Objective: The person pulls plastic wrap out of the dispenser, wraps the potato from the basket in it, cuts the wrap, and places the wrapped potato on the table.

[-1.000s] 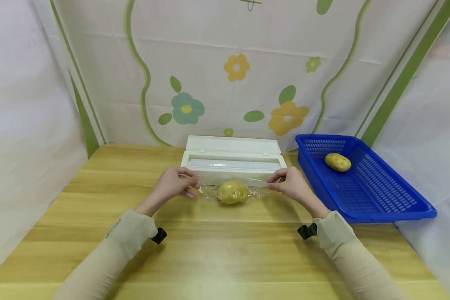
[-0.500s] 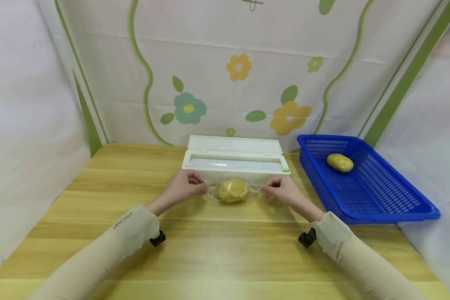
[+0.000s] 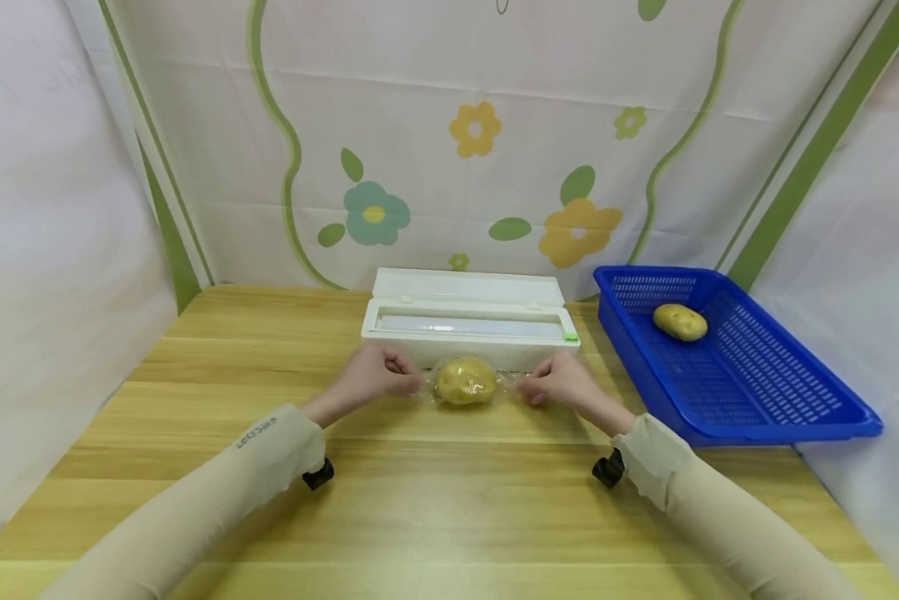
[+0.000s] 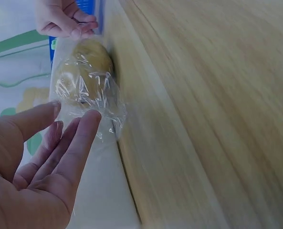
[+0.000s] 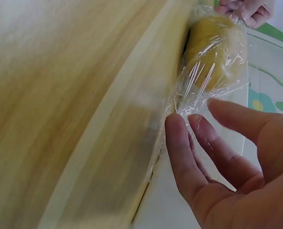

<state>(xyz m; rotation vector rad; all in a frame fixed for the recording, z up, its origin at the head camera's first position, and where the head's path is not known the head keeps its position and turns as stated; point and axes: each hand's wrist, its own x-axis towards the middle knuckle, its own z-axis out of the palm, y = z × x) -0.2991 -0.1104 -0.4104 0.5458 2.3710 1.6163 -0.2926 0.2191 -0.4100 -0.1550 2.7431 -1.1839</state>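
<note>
A potato (image 3: 466,380) wrapped in clear plastic wrap (image 5: 198,95) lies in front of a white wrap dispenser (image 3: 470,351). At the wrap's left end is my left hand (image 3: 372,375). In the left wrist view, its fingers (image 4: 79,143) reach out with the thumb apart, the index fingertip right at the crinkled film. My right hand (image 3: 565,382) is at the other end. In the right wrist view, film gathers toward its index fingertip, and a gap shows between thumb and index finger.
Behind the potato, the dispenser's lid (image 3: 467,288) stands raised over a roll of film (image 3: 470,326). A blue plastic basket (image 3: 764,432) on the right holds another potato (image 3: 680,322). A flower-patterned curtain (image 3: 434,142) hangs behind the wooden table (image 3: 449,508).
Both hands have moved inward, closer to the wrapped potato, and the film showing between them has shortened. The green piece on the dispenser's right end has come into view from behind the right hand.
</note>
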